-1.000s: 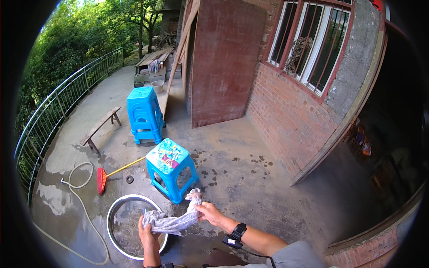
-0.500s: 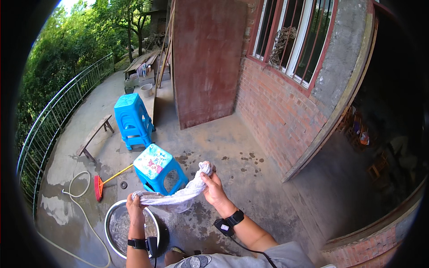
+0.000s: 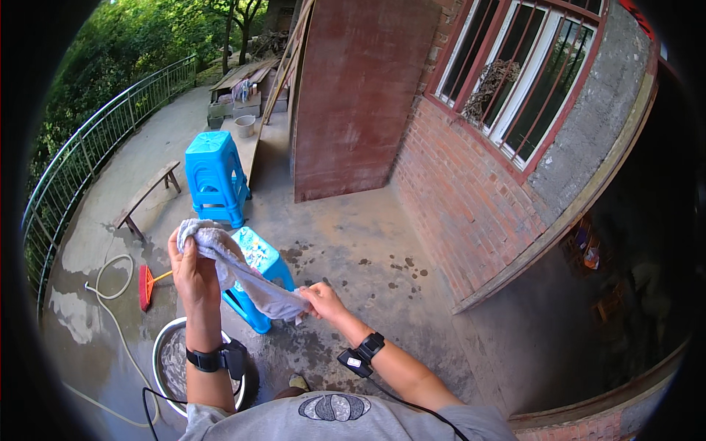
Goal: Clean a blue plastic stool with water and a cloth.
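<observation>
A pale, whitish-grey cloth [image 3: 254, 283] is stretched slantwise between my two hands, in the air in front of me. My left hand [image 3: 193, 268] grips its raised, bunched end, thumb pressed on the fabric. Lower and to the right, my right hand [image 3: 323, 300] pinches the other end. Behind the cloth stands a blue plastic stool [image 3: 273, 268] with a patterned top, partly covered by it. Below my left forearm sits a round metal basin [image 3: 159, 360] with cloudy water in it.
A taller blue stool [image 3: 213, 180] stands further off, beside a low wooden bench [image 3: 151, 192]. A red broom [image 3: 145, 288] and a pale hose [image 3: 121, 316] lie on the wet concrete at left. A metal railing [image 3: 95, 140] borders the left; a brick wall [image 3: 471, 184] rises at right.
My left hand has risen with its end of the cloth, while my right hand has come lower and further left. The cloth now slopes down to the right instead of up.
</observation>
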Tool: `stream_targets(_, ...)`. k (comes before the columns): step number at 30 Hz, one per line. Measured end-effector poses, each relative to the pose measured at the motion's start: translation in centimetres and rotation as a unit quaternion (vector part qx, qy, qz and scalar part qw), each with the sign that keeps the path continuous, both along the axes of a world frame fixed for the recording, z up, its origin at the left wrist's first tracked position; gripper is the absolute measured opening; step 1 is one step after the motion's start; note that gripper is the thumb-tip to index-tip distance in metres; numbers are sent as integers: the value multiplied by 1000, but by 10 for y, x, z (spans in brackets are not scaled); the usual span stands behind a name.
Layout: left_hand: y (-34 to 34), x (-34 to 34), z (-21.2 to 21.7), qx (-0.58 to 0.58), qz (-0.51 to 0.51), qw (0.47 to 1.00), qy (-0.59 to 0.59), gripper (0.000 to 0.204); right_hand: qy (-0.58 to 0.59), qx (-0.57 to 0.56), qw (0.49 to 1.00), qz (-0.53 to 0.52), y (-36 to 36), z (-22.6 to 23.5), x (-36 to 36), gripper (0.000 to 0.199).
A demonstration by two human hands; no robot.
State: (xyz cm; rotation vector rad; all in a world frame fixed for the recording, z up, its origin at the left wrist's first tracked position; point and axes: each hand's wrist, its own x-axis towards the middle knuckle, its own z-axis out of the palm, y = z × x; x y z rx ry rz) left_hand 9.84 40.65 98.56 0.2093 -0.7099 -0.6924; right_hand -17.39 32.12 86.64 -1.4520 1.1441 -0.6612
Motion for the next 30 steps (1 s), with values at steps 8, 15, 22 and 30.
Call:
stream_targets(8, -95, -36, 55, 45, -202, 978, -15, 40, -28, -215, 969, 117, -68, 37, 50, 62)
stream_targets(15, -175, -68, 65, 116, -207, 965, -114, 55, -160, -94, 972, 146, -156, 54, 47, 54)
stream_targets(22, -284, -55, 52, 268, 6, 881, -390, 38, -106, -124, 975, 148, -297, 67, -71, 41)
stream_targets(30, -418, -109, -64, 428, 101, 823, -359, 30, 140, -275, 935, 175, -462, 88, -172, 33)
